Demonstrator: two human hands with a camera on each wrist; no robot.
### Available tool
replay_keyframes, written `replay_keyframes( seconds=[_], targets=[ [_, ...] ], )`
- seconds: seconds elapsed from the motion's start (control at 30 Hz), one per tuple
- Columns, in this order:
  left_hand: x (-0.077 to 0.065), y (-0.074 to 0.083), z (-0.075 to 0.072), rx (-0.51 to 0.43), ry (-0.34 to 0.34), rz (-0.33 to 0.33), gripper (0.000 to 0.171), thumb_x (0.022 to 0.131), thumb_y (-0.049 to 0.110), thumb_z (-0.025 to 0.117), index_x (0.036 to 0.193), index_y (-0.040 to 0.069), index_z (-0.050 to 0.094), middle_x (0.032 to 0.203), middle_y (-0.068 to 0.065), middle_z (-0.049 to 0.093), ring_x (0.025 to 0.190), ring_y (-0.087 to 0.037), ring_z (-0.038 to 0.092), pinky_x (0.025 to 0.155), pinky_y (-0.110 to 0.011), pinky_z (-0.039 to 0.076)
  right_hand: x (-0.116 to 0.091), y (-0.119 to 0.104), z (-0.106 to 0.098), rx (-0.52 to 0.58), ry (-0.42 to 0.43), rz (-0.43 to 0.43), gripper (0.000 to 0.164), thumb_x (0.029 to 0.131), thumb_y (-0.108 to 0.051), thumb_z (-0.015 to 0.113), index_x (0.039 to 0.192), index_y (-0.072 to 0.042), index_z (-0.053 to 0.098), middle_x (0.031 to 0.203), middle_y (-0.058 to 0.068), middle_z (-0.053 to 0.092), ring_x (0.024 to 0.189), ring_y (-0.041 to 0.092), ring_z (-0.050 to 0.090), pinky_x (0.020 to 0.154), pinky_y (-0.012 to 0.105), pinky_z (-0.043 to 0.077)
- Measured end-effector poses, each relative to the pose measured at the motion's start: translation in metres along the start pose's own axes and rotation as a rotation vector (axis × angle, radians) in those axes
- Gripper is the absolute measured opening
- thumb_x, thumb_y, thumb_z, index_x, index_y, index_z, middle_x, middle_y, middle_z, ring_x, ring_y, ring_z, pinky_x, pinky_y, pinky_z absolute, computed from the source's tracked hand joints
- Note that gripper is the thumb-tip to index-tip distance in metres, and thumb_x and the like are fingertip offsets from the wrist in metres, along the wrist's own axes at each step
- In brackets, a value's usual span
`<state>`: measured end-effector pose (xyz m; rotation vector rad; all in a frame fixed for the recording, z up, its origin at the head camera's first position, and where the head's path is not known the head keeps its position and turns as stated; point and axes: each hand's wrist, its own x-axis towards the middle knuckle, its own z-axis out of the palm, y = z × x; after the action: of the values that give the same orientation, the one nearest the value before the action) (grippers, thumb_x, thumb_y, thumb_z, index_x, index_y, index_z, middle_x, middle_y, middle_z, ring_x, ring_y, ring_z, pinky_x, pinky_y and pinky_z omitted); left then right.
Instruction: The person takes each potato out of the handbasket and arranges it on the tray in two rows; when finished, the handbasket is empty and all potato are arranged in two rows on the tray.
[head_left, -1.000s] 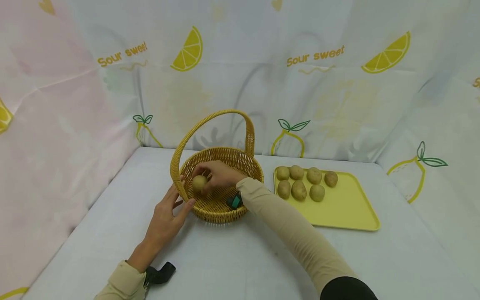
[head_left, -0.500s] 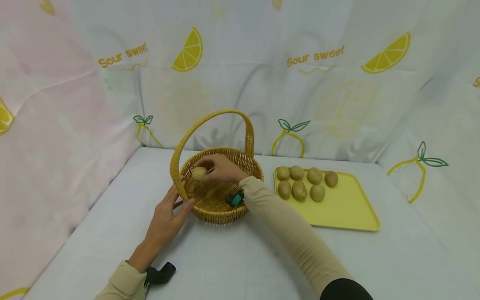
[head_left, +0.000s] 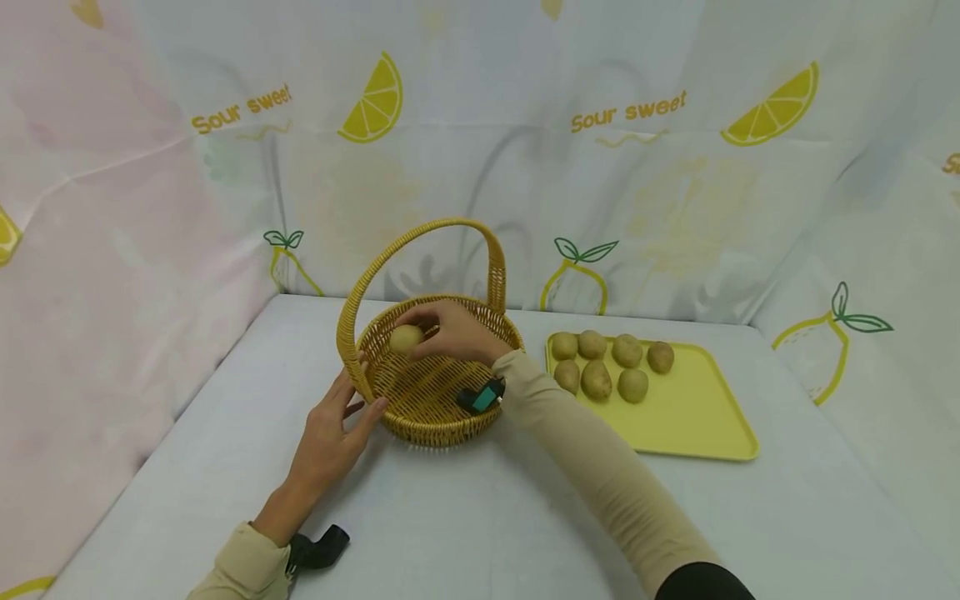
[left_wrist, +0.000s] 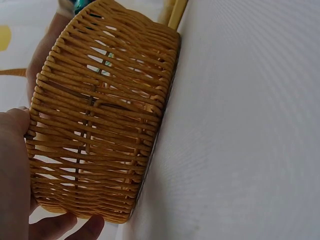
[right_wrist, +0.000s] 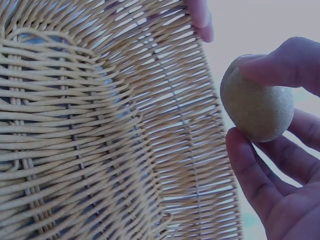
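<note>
My right hand point(head_left: 457, 333) pinches a small tan potato point(head_left: 406, 338) between thumb and fingers, over the left inner side of the wicker basket point(head_left: 438, 435). In the right wrist view the potato point(right_wrist: 257, 102) appears beside the basket's rim, apart from the woven floor. My left hand point(head_left: 330, 437) holds the basket's left side near the foot of its tall arched handle point(head_left: 420, 233). The left wrist view shows that hand's thumb at the rim and fingertips point(left_wrist: 92, 227) against the woven outer wall.
A yellow tray point(head_left: 697, 417) with several potatoes point(head_left: 596, 381) lies right of the basket. The potatoes gather on its left half. A white cloth point(head_left: 450, 517) covers the table, and a lemon-printed curtain point(head_left: 480, 150) stands close behind and at both sides.
My right hand has lifted the potato from low inside the basket, then shifted slightly right with it. The left hand stays at the basket's side. The tray's potatoes have not moved.
</note>
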<state>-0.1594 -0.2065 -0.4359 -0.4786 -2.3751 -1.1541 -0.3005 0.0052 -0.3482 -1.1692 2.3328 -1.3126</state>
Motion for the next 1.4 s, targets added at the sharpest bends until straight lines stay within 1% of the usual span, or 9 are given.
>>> replay_keyframes(
  seconds=[0.27,0.37,0.67,0.93,1.07,1.27,1.4],
  targets=[
    [0.000,0.000,0.000,-0.005,-0.001,-0.009,0.066,0.103,0.016,0.068,0.159,-0.001,0.038,0.165,-0.017,0.033,0.142,-0.036,0.045,0.091,-0.050,0.060,-0.010,-0.003,-0.014,0.028,0.018,0.012,0.046,0.085,-0.006,0.084,0.129,-0.003,0.071,0.121,0.003,0.070,0.106,0.020,0.065,0.089,0.028,0.056],
    [0.000,0.000,0.001,-0.002,0.002,-0.002,0.066,0.104,0.016,0.068,0.159,-0.001,0.037,0.165,-0.018,0.034,0.141,-0.037,0.045,0.091,-0.052,0.060,-0.014,-0.003,-0.018,0.028,0.029,0.013,0.047,0.085,-0.007,0.084,0.130,-0.003,0.071,0.121,0.003,0.070,0.105,0.019,0.065,0.088,0.030,0.056],
    [-0.001,-0.001,0.001,0.003,0.008,0.000,0.067,0.103,0.015,0.069,0.159,0.000,0.038,0.165,-0.017,0.034,0.141,-0.036,0.046,0.091,-0.050,0.060,-0.027,-0.002,-0.029,0.022,0.063,-0.027,0.047,0.086,-0.006,0.084,0.131,0.000,0.070,0.121,0.003,0.071,0.104,0.021,0.065,0.087,0.033,0.058],
    [-0.001,0.000,0.001,0.007,0.013,0.007,0.066,0.103,0.015,0.069,0.159,-0.001,0.038,0.164,-0.017,0.035,0.140,-0.037,0.047,0.090,-0.050,0.060,-0.037,0.000,-0.040,-0.008,0.081,-0.033,0.046,0.087,-0.008,0.084,0.131,-0.002,0.070,0.123,0.004,0.070,0.107,0.020,0.064,0.089,0.034,0.056],
    [-0.001,0.000,0.001,0.009,0.014,0.008,0.066,0.103,0.014,0.069,0.159,-0.002,0.038,0.164,-0.017,0.035,0.140,-0.038,0.047,0.090,-0.052,0.060,-0.042,0.004,-0.044,-0.005,0.103,-0.023,0.045,0.087,-0.008,0.084,0.130,-0.004,0.071,0.123,0.004,0.070,0.107,0.020,0.064,0.089,0.036,0.056],
    [-0.001,0.000,0.001,0.006,0.011,0.010,0.066,0.104,0.014,0.067,0.160,-0.001,0.036,0.165,-0.017,0.034,0.140,-0.039,0.046,0.090,-0.053,0.060,-0.051,0.007,-0.050,0.003,0.130,0.012,0.045,0.086,-0.010,0.084,0.130,-0.007,0.072,0.121,0.003,0.068,0.106,0.021,0.064,0.085,0.038,0.058],
    [-0.001,0.000,0.001,0.004,0.009,0.005,0.067,0.104,0.015,0.067,0.160,-0.001,0.035,0.165,-0.017,0.034,0.141,-0.039,0.046,0.091,-0.053,0.060,-0.056,0.008,-0.055,0.026,0.147,0.017,0.047,0.085,-0.009,0.085,0.130,-0.004,0.071,0.120,0.004,0.068,0.106,0.022,0.064,0.083,0.039,0.058]
  ],
)
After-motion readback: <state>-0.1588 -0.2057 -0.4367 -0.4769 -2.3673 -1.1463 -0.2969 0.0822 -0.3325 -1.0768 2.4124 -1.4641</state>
